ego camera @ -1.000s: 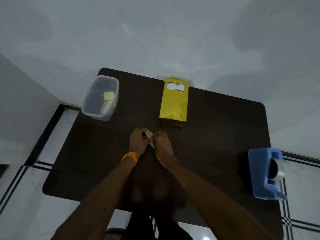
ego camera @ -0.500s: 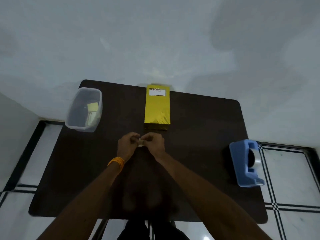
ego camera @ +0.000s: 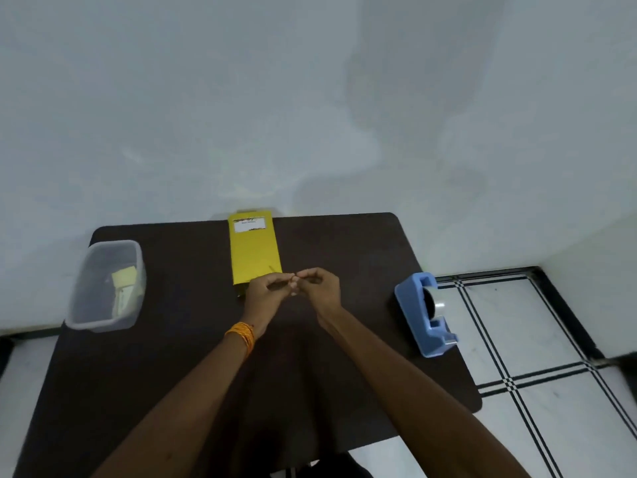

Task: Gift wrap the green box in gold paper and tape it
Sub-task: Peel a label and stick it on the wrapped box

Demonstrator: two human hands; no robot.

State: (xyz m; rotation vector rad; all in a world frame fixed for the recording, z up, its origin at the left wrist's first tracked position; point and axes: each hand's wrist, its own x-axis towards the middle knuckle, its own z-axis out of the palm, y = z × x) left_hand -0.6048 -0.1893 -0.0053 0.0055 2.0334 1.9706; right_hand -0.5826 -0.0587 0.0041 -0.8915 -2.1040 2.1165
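- Box (ego camera: 255,251): fully covered in gold paper, it lies flat on the dark desk (ego camera: 344,257), long axis pointing away from the person, far end at the desk's back edge. A white label (ego camera: 249,225) sits on the far end of the top face. No green surface shows.
- Left hand (ego camera: 265,294): raised just in front of the box's near end, overlapping its near corner in view. Its fingers (ego camera: 291,283) are pressed together at the tips against those of the right hand.
- Right hand (ego camera: 319,286): beside the left, fingers curled, tips pinched. What the two hands pinch cannot be told here; it is too small.
- Change: one second ago a pale scrap was visible between the hands, well short of the box. Now the scrap is no longer distinguishable, and the hands sit closer to the box's near end.
- Meaning for the task (judgement): wrapping appears essentially complete; the hands are likely preparing a small piece of tape or backing for the near end flap.
- Surroundings: a blue tape dispenser (ego camera: 425,315) stands at the right desk edge; a clear plastic tub (ego camera: 103,288) holding paper scraps stands at the left. Both are well apart from the hands.
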